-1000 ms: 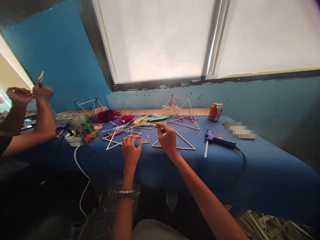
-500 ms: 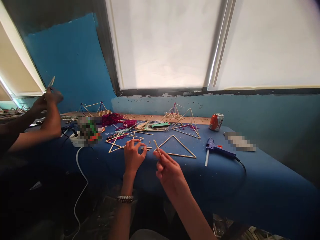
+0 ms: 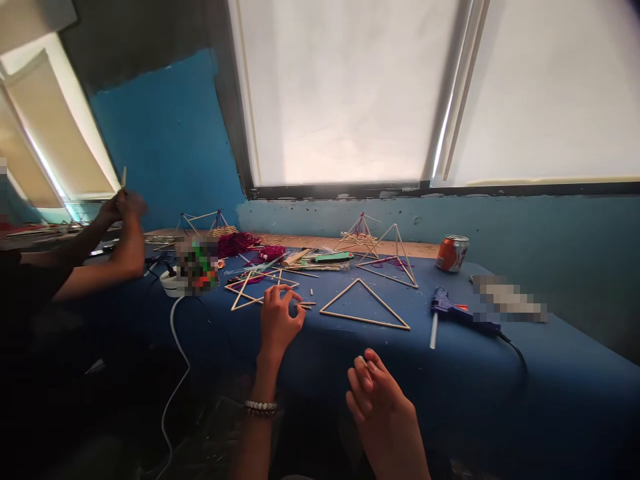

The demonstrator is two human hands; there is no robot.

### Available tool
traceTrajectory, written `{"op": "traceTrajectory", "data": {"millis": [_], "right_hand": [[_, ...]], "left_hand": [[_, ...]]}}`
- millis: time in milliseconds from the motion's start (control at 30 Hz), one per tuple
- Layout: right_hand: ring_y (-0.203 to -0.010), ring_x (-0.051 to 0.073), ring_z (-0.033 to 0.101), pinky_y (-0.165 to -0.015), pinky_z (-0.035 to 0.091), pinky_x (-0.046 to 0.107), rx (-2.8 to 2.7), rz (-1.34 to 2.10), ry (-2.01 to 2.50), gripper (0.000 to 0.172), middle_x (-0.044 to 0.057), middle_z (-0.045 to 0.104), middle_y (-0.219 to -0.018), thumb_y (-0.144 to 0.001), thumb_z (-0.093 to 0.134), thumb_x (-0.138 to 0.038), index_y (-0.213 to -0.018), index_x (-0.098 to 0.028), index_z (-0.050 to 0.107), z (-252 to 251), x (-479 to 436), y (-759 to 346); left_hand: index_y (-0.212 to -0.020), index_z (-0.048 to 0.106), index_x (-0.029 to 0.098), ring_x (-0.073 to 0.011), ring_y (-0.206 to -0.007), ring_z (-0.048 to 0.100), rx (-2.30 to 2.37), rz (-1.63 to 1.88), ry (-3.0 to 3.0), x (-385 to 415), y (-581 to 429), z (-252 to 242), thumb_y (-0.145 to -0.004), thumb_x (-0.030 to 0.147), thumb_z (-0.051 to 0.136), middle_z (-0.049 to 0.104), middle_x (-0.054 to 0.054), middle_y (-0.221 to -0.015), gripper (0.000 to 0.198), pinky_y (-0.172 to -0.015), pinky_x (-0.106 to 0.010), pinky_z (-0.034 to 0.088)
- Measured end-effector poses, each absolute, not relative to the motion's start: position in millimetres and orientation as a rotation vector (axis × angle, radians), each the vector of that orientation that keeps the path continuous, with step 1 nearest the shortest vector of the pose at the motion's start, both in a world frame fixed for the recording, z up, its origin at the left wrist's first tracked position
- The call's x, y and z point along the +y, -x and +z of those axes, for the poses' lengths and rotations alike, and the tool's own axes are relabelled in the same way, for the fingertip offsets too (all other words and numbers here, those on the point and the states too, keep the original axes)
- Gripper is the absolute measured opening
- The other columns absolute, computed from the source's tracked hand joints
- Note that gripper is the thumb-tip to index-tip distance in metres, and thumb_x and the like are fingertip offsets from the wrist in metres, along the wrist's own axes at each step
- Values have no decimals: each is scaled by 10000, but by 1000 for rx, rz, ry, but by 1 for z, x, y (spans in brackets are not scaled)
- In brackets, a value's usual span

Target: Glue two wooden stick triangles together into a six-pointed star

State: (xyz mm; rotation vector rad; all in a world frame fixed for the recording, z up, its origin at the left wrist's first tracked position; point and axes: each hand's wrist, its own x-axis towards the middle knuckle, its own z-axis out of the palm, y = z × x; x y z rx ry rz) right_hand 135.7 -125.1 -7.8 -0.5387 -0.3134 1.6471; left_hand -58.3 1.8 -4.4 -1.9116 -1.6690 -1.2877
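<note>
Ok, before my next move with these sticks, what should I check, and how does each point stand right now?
1. Left hand resting on the blue table, fingertips at the short loose sticks: ok.
2. Grip of that hand closed on a stick: cannot tell.
3. Right hand over the table: not ok, it hangs below the near edge.
4. Right hand holding anything: cannot tell, fingers curled.
5. Flat stick triangle lying flat, apart from both hands: ok.
6. Glue gun lying to the right, away from both hands: ok.
</note>
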Motion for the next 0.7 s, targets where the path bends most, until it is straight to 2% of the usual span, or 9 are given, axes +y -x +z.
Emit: {"op": "traceTrajectory", "data": {"millis": [67, 167, 333, 433, 567, 700], "right_hand": [[-601, 96, 517, -464, 444, 175, -194, 1650, 621, 437, -56, 513, -690, -514, 937, -320, -870, -247, 694, -12, -127, -140], [-694, 113, 555, -520, 489, 171, -132, 1627, 632, 407, -43, 513, -736, -506, 919, -300, -818, -256, 661, -19, -128, -147], [-645, 108, 509, -526, 489, 186, -357, 1555, 490, 292, -38, 490, -704, -606, 882, -309, -700, -245, 613, -21, -132, -156], [-583, 78, 484, -494, 442, 169, -582, 1408, 429, 263, -19, 540, -703, -700, 869, -349, -654, -215, 647, -15, -132, -157], [-481, 47, 463, -437, 398, 178, -785, 1191, 452, 178, 44, 719, -820, -799, 825, -404, -786, -234, 774, -9, -128, -158], [-481, 54, 472, -427, 418, 188, -787, 1147, 563, 190, 69, 775, -914, -808, 836, -412, -835, -236, 767, -9, -123, -160]], "left_hand": [[-880, 700, 250, -301, -1181, 527, -1687, -1293, 1904, 2, 58, -5, -818, 165, 645, 627, -78, -1155, 120, -1016, -447, 515], [-881, 697, 249, -303, -1185, 526, -1699, -1284, 1897, 2, 58, -6, -828, 174, 641, 629, -78, -1164, 108, -1000, -449, 524], [-886, 694, 244, -315, -1185, 529, -1651, -1263, 1903, 3, 59, -7, -847, 181, 626, 627, -90, -1157, 101, -1021, -476, 506], [-884, 690, 242, -319, -1175, 533, -1622, -1243, 1900, 5, 60, -7, -850, 185, 627, 626, -93, -1149, 92, -1063, -504, 476], [-886, 688, 241, -314, -1162, 538, -1604, -1232, 1904, 5, 59, -7, -855, 178, 620, 629, -92, -1140, 97, -1081, -512, 462], [-876, 688, 241, -318, -1179, 529, -1617, -1239, 1904, 4, 58, -6, -855, 176, 619, 630, -92, -1142, 96, -1068, -498, 469]]}}
